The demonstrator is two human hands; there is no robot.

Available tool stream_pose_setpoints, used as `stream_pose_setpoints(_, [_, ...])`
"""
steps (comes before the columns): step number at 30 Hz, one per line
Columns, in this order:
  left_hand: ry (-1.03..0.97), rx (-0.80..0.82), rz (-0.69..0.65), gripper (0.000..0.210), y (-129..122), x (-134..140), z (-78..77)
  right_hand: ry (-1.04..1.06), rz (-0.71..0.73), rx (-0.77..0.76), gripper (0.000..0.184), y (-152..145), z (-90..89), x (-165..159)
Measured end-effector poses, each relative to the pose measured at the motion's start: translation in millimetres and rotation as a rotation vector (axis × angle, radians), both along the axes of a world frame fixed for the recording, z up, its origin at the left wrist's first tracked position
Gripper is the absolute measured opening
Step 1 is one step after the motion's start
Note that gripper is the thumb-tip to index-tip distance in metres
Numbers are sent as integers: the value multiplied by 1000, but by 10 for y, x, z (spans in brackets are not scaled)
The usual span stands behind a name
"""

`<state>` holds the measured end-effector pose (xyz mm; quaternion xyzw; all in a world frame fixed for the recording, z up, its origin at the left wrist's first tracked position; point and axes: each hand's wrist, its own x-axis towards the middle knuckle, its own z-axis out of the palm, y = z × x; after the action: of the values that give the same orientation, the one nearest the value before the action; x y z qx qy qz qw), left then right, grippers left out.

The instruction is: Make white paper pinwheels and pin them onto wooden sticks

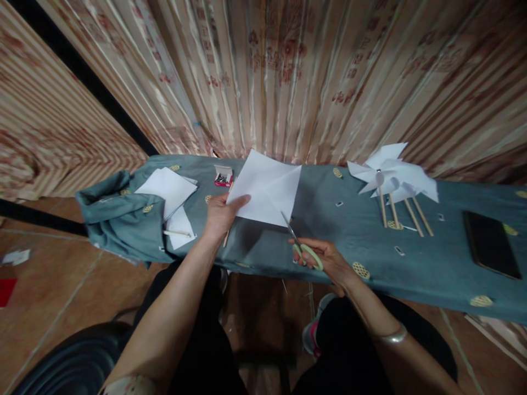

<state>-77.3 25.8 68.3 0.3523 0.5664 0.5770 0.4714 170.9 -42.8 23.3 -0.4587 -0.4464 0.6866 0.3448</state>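
My left hand (221, 214) pinches the left edge of a white sheet of paper (259, 181), thumb on top, holding it above the cloth-covered table. Creases run across the sheet toward its corners. In my right hand (323, 255) is a pair of scissors (307, 253) with light green handles, fingers through the loops. The blades point up and left, their tips at the paper's lower right part. Whether the blades are parted is hard to make out. A thin wooden stick (226, 238) lies partly under the sheet, beside my left hand.
Several white paper pinwheels (391, 170) on sticks lie at the right, with a dark phone or tablet (492, 244) beyond them. Left are stacked white sheets (167, 186), a pale pen-like stick (177, 233) and a small open red box (223, 178) of pins. A curtain (272, 82) hangs behind.
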Motion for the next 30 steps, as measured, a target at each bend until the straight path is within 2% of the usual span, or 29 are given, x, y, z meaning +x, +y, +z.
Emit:
stream_pose_setpoints(16, [19,-3,-15,28,-7,-9,2,43,17,-4,45,18,44,-20])
stream_pose_setpoints(25, [-5,-1,-23,29,-18,-7,10,18,-35,-67,45,7,60,-46])
stream_pose_setpoints(30, [-13,-20,-56,35,-31,6,-22,11,12,-19,47,4,58,-39])
